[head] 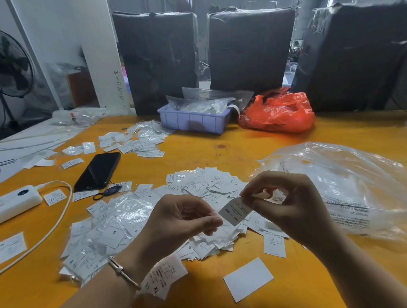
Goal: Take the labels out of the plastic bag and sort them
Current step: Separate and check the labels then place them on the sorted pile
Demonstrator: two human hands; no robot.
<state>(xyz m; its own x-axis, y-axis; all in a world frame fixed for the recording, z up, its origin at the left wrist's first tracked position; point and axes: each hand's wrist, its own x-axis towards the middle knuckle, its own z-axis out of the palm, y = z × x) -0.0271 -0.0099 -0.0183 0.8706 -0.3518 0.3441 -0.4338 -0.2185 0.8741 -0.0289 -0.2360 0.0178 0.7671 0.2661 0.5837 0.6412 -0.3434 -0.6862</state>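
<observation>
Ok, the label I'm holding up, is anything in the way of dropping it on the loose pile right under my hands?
Nothing visible blocks it. The right hand pinches the label just above the loose pile; the left hand touches its lower corner. The phone lies off to the left.

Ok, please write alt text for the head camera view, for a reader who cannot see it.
A person's right hand pinches a small white printed fabric label above a pile of white labels on an orange table, the left hand curled beside it. A large clear plastic bag lies right, a black phone left.
</observation>
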